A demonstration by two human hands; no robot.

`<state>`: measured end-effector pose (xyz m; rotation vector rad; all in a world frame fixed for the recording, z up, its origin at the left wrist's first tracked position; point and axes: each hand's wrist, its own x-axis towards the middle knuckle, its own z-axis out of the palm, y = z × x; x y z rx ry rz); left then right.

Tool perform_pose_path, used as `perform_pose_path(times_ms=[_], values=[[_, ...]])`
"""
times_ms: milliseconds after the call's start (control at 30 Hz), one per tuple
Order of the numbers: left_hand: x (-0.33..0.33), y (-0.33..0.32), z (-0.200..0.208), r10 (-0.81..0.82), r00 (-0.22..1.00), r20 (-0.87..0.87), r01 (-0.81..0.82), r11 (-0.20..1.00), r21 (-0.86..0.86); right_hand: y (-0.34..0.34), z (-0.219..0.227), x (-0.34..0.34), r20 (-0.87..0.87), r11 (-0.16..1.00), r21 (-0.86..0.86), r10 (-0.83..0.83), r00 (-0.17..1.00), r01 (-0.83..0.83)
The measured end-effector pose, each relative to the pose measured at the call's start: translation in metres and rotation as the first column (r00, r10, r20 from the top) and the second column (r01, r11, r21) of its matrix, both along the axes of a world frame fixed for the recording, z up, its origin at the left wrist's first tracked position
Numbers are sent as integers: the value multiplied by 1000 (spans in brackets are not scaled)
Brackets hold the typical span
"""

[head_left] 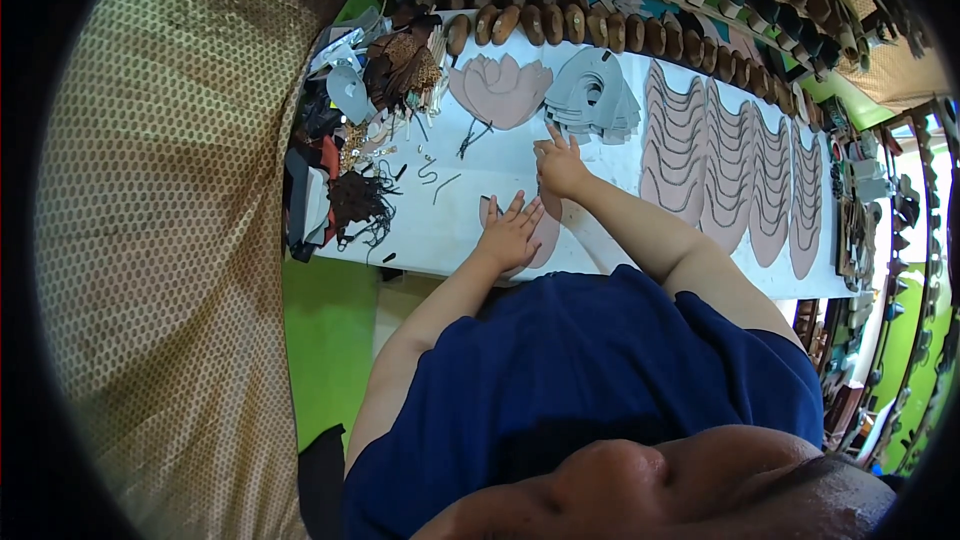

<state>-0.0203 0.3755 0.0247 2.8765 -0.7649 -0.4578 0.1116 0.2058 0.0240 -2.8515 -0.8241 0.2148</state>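
Note:
A pinkish-brown shoe-upper-shaped piece (546, 238) lies at the near edge of the white table, partly under my hands. Flat on it rests my left hand (510, 237), fingers spread. My right hand (562, 166) is just above the piece's far end, fingers apart, with nothing visible in it. Beyond its fingertips sits a pile of grey curved pieces (592, 100). To the left of that pile are fanned pinkish pieces (498, 90). Thin dark strips (472, 138) lie below them. What is under my left palm is hidden.
Overlapping rows of pinkish pieces with dark curved edges (672, 165) cover the table's right side. On the left are a tangle of dark strips (360, 202) and brown scraps (400, 65). Brown shoe lasts (552, 25) line the far edge. A patterned curtain (180, 240) hangs left.

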Motion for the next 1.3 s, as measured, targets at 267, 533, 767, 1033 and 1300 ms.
perform_pose_path(times_ms=[267,533,767,1033,1300], values=[[0,1,0,2,1000,2,-2,1000,-11,-1,2,2,-24,997,-73,-23,999,21],[0,0,-1,11,1000,-15,-11,1000,-18,8,8,-2,-58,961,-104,-263,963,256],[-4,16,-11,96,995,-26,-99,987,-127,4,23,3,-191,938,-184,-326,926,293],[-28,96,-23,399,904,153,-373,912,-172,-42,-18,-37,59,985,92,138,989,-143],[-30,112,-16,512,856,72,-507,858,-81,-42,-11,-76,-70,953,-70,289,955,-294]])
